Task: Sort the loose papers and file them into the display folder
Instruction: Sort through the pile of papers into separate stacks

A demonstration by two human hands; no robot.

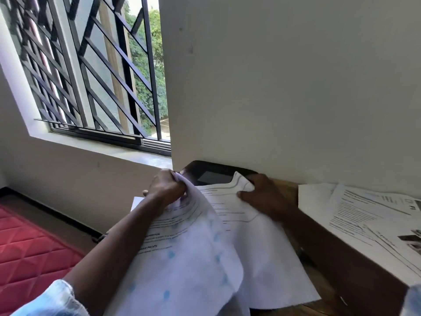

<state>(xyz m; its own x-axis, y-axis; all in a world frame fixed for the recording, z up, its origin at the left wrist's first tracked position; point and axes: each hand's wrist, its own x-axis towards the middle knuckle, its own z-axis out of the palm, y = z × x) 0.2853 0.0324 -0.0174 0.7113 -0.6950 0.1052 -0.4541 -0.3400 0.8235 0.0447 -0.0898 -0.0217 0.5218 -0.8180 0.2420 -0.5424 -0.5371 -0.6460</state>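
My left hand grips the top edge of a curled bundle of translucent sleeves and printed pages, lifted off the desk and bent toward me. My right hand holds the far edge of a printed sheet lying underneath, thumb on top of it. The dark cover of the display folder shows just beyond both hands, against the wall. Its lower part is hidden by the pages. A spread of loose printed papers lies on the desk to the right.
The wooden desk butts against a plain white wall. A barred window is at the left above a sill. Below left, a red quilted mattress lies on the floor.
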